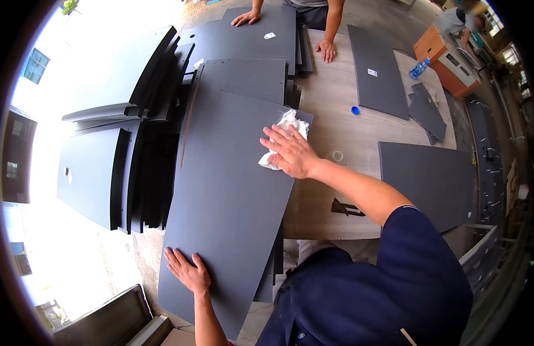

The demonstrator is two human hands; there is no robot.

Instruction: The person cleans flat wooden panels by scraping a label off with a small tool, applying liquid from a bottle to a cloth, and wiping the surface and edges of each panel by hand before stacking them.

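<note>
A long dark grey panel (221, 184) lies in front of me on top of a stack of similar panels. Near its far right corner, my right hand (291, 153) holds a crumpled white cloth (290, 119) down against the surface, fingers spread over it. The palm hides part of the cloth. My left hand (189, 272) rests flat and open on the panel's near left edge, with nothing in it. Beneath the top panel, another grey panel (244, 75) shows at the far end.
Several dark panels are piled at left (94, 173). Across the table, a co-worker's hands (326, 51) rest on the wooden tabletop (330, 132) and a panel. At right are more panels (428, 179), a blue cap (355, 110), a tape roll (337, 156) and a plastic bottle (419, 68).
</note>
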